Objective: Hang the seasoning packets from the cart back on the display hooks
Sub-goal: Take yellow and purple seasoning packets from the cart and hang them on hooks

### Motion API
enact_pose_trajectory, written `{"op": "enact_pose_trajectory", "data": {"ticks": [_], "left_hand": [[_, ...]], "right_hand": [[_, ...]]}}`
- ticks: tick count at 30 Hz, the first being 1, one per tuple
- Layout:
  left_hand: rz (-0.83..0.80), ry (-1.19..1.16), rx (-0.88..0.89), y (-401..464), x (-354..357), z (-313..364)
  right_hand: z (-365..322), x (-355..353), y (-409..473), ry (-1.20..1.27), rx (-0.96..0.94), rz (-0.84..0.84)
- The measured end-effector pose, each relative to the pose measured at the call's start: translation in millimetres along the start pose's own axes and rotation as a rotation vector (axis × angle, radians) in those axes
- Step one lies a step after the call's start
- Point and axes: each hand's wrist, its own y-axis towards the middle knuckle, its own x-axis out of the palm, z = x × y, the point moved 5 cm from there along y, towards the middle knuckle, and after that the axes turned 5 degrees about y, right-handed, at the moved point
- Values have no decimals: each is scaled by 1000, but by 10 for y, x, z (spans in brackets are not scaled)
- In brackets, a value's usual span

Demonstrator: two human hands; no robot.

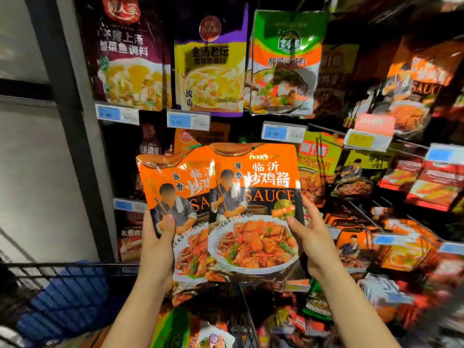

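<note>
Nearest the camera, at 6 o'clock, more seasoning packets [200, 332] lie loose in the wire cart [247, 320], whose dark rim runs out toward 9 o'clock past a blue plastic panel [67, 300]. Two bare forearms rise from the lower edge toward the centre of the view. Left hand [157, 244], at about 7 o'clock of centre, grips the lower left edge of the rear orange sauce packet [175, 187], its thumb laid across the printed front and its fingers hidden behind. Right hand [313, 243], at about 4 o'clock of centre, holds the right edge of the front orange sauce packet [253, 212], thumb on the front face and fingers curled round the edge. Both packets stand upright and face the camera; the front one overlaps the right half of the rear one, and both bear the word SAUCE above a pictured plate of chicken. Beyond them, from 10 to 1 o'clock, three packets hang in a row: a maroon packet [128, 54], a purple and yellow packet [211, 64] and a green and orange packet [286, 64]. Blue price tags [187, 121] sit just beneath each. Toward 2 and 3 o'clock, further rows of orange and red packets [414, 89] hang, blurred. A dark upright post [67, 114] bounds the display at 9 o'clock.
</note>
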Motion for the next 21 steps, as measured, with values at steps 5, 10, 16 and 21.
{"op": "enact_pose_trajectory", "data": {"ticks": [5, 10, 16, 21], "left_hand": [[-75, 31, 24, -135, 191, -50], [-66, 52, -12, -210, 49, -221], [-142, 88, -13, -279, 292, -95], [-165, 70, 35, -266, 921, 183]], "right_hand": [[41, -300, -170, -31, -20, 90], [145, -337, -326, -42, -28, 139], [-239, -538, -405, -26, -153, 243], [-638, -1050, -210, 31, -257, 359]]}}
